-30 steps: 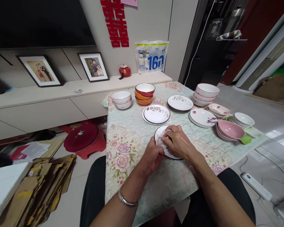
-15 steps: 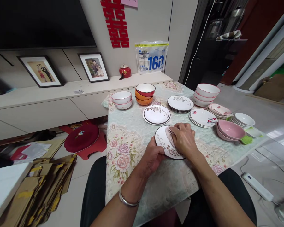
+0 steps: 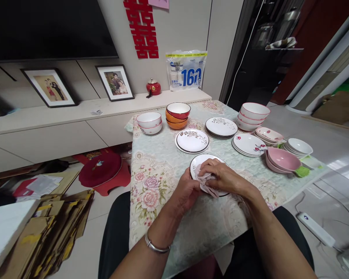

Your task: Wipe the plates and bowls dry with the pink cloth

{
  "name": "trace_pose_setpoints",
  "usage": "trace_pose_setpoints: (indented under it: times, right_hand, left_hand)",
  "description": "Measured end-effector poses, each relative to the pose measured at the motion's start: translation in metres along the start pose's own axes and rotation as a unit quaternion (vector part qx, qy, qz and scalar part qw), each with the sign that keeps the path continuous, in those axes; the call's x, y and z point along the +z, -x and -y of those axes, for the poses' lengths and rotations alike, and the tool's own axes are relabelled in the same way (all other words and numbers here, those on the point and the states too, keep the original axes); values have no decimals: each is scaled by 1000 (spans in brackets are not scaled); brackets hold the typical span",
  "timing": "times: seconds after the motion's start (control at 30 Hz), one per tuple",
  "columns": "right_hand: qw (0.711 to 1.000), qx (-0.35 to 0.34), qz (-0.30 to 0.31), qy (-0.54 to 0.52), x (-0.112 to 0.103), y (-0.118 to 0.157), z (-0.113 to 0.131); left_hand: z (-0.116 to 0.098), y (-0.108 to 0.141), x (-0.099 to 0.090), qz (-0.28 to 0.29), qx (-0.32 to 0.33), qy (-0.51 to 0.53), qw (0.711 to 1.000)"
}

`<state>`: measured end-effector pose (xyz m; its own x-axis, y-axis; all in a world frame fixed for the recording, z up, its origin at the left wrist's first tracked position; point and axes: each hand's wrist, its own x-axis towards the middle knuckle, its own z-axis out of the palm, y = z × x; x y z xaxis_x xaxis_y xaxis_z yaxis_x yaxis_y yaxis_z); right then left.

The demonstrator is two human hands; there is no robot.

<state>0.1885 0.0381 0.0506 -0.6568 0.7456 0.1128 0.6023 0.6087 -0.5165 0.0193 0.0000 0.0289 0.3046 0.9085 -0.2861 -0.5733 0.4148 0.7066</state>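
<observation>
A white plate (image 3: pixel 205 158) with a dark rim and brown flower pattern is held just over the front part of the table. My left hand (image 3: pixel 188 190) grips its left edge, thumb on top. Bunched under the fingers of my right hand (image 3: pixel 221 176) is a pale pink cloth (image 3: pixel 207 186), pressed against the plate's face. Hand and cloth cover most of the plate's pattern. Just beyond lies a similar patterned plate (image 3: pixel 192 140) on top of another white one, and to its right a stack of brown-flowered plates (image 3: pixel 221 127).
White bowls (image 3: pixel 149 123) and orange and red bowls (image 3: pixel 178 115) stand at the back left. On the right are red-flowered plates (image 3: pixel 249 145), red-rimmed bowls (image 3: pixel 254 111), pink dishes (image 3: pixel 283 159) and small white bowls (image 3: pixel 299 146). A red stool (image 3: pixel 101 172) and flattened cardboard (image 3: pixel 46 232) are on the left floor.
My right hand has moved left and toward me across the plate with the cloth, now near my left thumb. The plate and my left hand have stayed almost in place.
</observation>
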Motion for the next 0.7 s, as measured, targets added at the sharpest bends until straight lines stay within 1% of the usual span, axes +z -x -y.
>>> trace_pose_setpoints:
  times: [0.07,0.1,0.17,0.2,0.23,0.27,0.33,0.4,0.47,0.53,0.6,0.7]
  right_hand:
    - [998,52,-12,25,-1,2,-6]
    - [995,83,-30,43,1,2,-8]
    - [983,139,-80,87,9,-3,-10]
    - [976,156,-107,109,14,-6,-10]
    - [971,160,-128,125,19,-9,-8]
    - [970,146,-139,132,23,-13,-5]
    - [982,80,-131,112,29,-17,2]
    - [994,2,-96,57,28,-18,9]
    - [998,-38,-60,1,20,-14,12]
    - [998,-47,-25,-31,9,-7,13]
    - [998,-43,4,-34,0,-1,12]
    - [999,-41,9,-16,-1,2,11]
  left_hand:
    - [1,-1,-1,-11,-5,3,1000]
    - [1,-2,-1,-18,-8,4,1000]
    - [2,-2,-2,-26,-11,6,1000]
    - [2,-2,-3,-26,-11,7,1000]
    - [3,-2,-3,-24,-10,9,1000]
    - [3,-2,-3,-20,-8,12,1000]
    - [3,-2,-4,-12,-4,20,1000]
    - [3,-1,-4,1,0,19,1000]
    - [3,-1,-4,12,6,13,1000]
    - [1,-1,-3,23,12,12,1000]
    - [0,-1,-3,31,11,16,999]
    - [-1,0,-2,26,-1,9,1000]
